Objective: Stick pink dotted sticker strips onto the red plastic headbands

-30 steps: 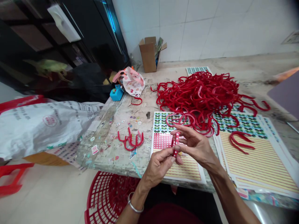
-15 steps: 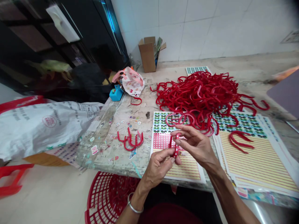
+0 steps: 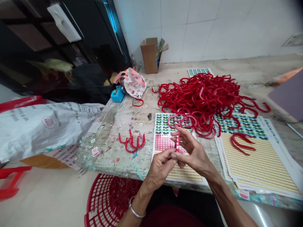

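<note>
- Right of and below the frame's centre, your left hand (image 3: 162,164) is grasping a slim red headband (image 3: 178,143), pinching its lower end between thumb and fingers.
- Beside it, your right hand (image 3: 193,153) is curving around the same band, its thumb touching near the lower end and its other fingers spreading; whether it is gripping, you cannot tell from this view.
- Just beneath both hands, a printed sticker sheet (image 3: 163,143) is lying on the worn table (image 3: 106,164), showing pink rows in its middle.
- Toward the upper right, a large pile of red headbands (image 3: 201,93) is spilling over the sheet's top edge.
- At the right, a stack of printed sheets (image 3: 262,160) is lying under a few loose bands.
- Left of your hands, a small cluster of headbands (image 3: 132,145) is resting on the table.
- At the bottom, a red plastic basket (image 3: 98,197) is standing below the table edge.
</note>
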### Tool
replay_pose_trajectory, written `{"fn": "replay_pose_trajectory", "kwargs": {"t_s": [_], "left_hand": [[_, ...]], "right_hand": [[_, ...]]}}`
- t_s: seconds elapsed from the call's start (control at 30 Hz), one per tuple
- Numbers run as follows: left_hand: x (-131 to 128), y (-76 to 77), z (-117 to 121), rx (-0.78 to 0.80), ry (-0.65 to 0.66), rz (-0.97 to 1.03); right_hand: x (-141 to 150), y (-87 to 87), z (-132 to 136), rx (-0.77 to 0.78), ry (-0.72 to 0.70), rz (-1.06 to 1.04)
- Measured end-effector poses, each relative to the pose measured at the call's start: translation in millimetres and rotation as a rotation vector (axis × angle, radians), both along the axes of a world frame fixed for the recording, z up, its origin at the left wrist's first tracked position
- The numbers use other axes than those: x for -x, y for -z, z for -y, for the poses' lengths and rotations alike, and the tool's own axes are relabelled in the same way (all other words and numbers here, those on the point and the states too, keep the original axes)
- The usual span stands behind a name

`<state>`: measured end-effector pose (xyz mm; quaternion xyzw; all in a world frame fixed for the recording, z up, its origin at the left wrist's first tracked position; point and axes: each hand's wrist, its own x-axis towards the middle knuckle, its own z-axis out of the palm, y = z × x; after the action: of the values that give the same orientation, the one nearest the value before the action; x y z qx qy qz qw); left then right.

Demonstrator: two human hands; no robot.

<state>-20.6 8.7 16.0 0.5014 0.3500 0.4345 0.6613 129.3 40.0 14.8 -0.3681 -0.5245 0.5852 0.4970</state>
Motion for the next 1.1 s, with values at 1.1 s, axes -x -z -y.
{"fn": "replay_pose_trajectory", "kwargs": {"t_s": [1.1], "left_hand": [[139, 68.4, -3, -0.506, -0.735, -1.062]], "right_hand": [[34, 64.5, -62, -0.621, 0.358, 1.3]]}}
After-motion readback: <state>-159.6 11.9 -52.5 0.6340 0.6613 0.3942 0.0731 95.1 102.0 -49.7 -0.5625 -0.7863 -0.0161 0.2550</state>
